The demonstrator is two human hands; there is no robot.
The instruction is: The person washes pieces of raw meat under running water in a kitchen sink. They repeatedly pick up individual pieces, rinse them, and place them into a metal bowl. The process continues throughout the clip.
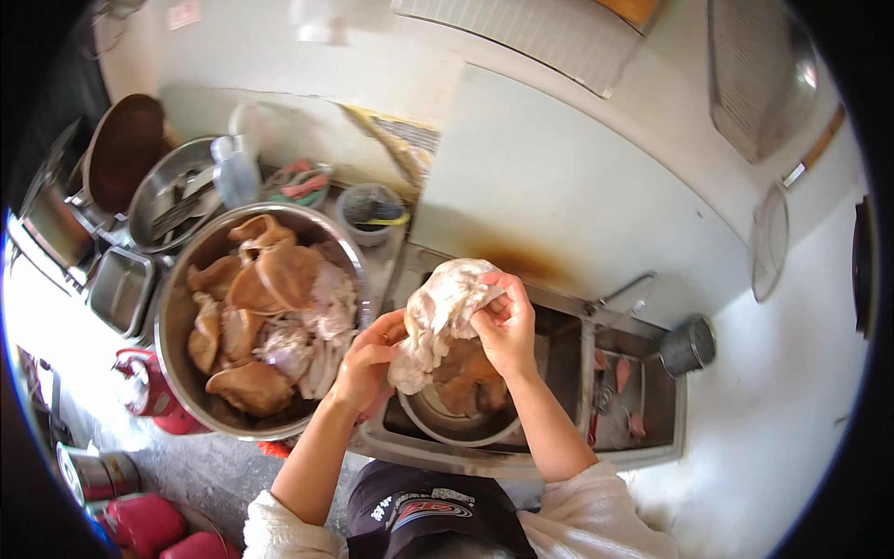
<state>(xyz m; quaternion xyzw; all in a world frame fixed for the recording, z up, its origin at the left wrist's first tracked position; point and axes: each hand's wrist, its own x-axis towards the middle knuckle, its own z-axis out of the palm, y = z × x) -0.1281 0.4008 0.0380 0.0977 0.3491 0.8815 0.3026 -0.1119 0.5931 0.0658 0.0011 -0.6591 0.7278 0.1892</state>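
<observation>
Above the sink, a pale, slack piece of raw offal or fatty meat [447,300] hangs between my two hands. My right hand [506,325] pinches its upper right edge between thumb and fingers. On the other side my left hand [370,360], with a ring on one finger, grips its left edge; the exact contact is partly hidden. Below it, a round metal bowl [461,441] stands in the left sink basin and holds brownish meat pieces [471,388]. At my left, a large steel basin [171,342] is heaped with tan and whitish pieces of similar meat [279,279].
The right sink basin [660,419] holds a few small pink scraps, with a faucet [621,293] behind. A dark metal canister [688,346] stands at its corner. Pans [174,175], a scrubber tub [370,213] and a rag bowl [300,185] crowd the back left. A strainer [768,244] hangs right.
</observation>
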